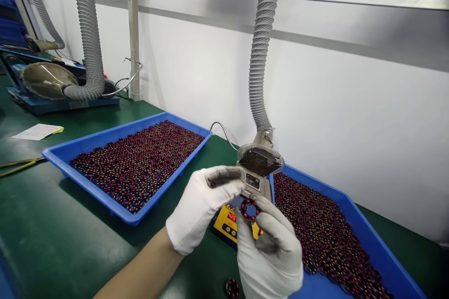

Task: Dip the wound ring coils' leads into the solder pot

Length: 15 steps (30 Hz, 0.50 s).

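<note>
At the gloved right hand (270,254), a small red-wound ring stator (250,210)

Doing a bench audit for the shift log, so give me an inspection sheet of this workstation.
Surface: green bench mat.
Job's things: wound ring with red windings, held up; left blue tray and right blue tray, both full of similar rings; loose ring on the mat.
Clutter: paper note; yellow-handled tool.
Hands: white gloves, smudged fingers; right hand grips the ring; left hand beside it, contact unclear.
Cables: thin grey cable behind the left tray.
Surroundings: yellow control box with red readout; fume hood on ribbed hose; second hood; white wall.
</note>
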Tool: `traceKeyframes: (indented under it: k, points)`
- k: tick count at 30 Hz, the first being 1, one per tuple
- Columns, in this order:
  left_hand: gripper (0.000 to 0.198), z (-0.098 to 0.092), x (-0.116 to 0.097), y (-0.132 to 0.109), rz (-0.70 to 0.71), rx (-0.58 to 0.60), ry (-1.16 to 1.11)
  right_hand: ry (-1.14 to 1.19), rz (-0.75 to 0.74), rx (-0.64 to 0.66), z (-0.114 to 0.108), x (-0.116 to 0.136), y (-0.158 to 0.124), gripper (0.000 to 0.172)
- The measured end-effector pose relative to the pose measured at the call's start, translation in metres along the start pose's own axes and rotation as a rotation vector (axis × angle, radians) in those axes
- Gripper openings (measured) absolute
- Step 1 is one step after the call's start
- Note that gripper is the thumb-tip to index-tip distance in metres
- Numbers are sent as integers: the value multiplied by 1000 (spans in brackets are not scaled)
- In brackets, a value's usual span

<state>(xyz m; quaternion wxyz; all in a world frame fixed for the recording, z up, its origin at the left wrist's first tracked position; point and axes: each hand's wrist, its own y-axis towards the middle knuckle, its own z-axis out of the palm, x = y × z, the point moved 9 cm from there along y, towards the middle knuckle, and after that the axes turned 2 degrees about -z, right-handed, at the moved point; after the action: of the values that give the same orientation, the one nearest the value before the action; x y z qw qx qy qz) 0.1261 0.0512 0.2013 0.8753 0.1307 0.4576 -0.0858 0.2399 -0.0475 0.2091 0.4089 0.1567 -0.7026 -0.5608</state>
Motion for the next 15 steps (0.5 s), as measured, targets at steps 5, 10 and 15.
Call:
traceKeyframes:
  k: [5,10,15]
  points:
    - [23,-27,-21,-1,239,-239,-51,128,75,-59,2,6,7,49]
    - [14,-28,-33,-19,317,-140,403,238,400,-53,-13,-23,5,35]
    - [17,-29,31,-61,410,429,1224,88,725,232,-27,-80,27,35]
